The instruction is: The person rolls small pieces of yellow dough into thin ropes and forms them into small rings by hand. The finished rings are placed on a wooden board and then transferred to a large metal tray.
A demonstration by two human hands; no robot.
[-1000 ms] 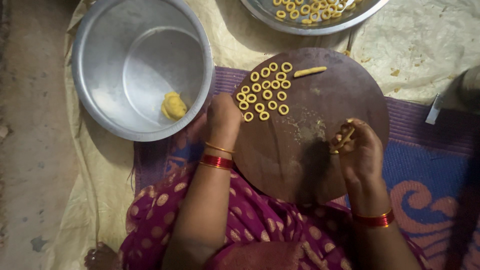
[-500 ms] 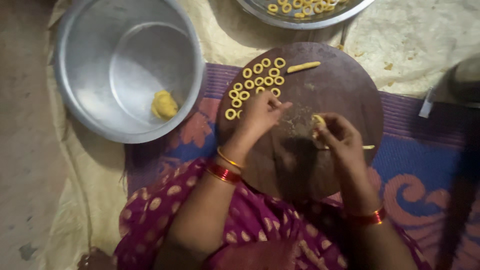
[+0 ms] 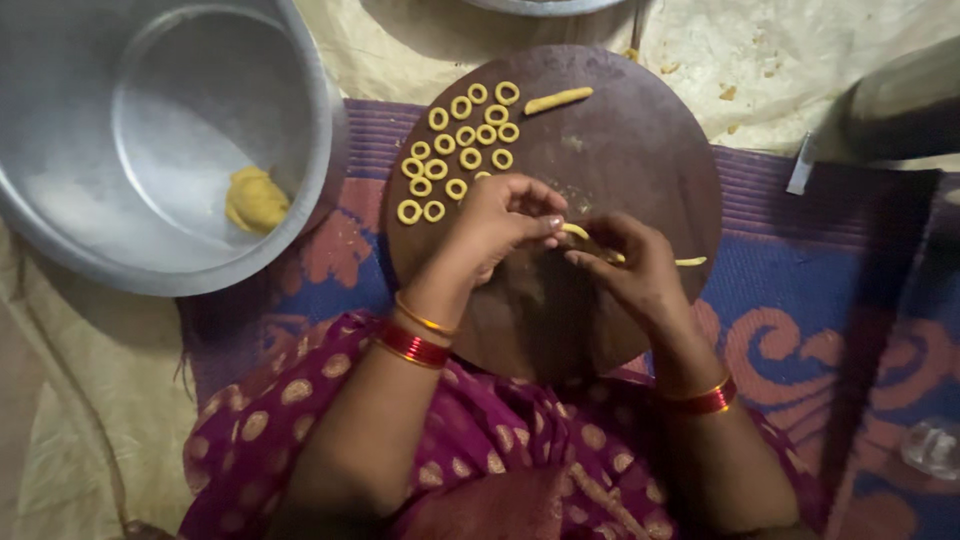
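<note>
Both hands now meet at frame centre, the left hand (image 3: 500,225) having left the rings.

Left hand and right hand (image 3: 625,270) pinch a thin dough strip (image 3: 600,245) between fingertips above the round wooden board (image 3: 640,130). Dough rings (image 3: 460,160) lie upper left on the board; a dough lump (image 3: 255,200) sits in the steel bowl (image 3: 60,220), left.

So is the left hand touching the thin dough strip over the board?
Touching. The head view shows the left hand pinching one end of the dough strip at its fingertips, with the right hand holding it further along, above the round board.
</note>
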